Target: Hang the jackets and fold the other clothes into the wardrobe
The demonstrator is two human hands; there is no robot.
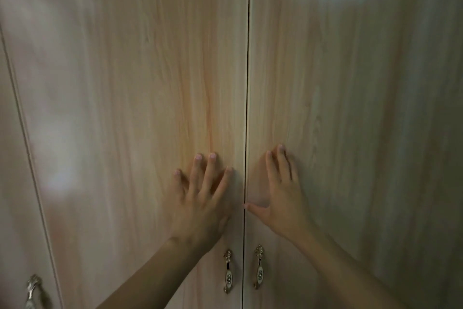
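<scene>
Left hand and right hand, fingers spread flat, are pressing the wardrobe's left door and right door, which are meeting at the centre. No clothes are showing, so progress cannot be judged.

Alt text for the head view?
A person's left hand presses flat on the left wardrobe door and the right hand on the right door, either side of the centre seam; both doors are shut. Two ornate metal handles sit below them.

Far left of the door seam, a handle is running off the bottom edge (only its upper part is showing). Just right of the seam, on the right hand, the outer fingers are blurring together.
</scene>
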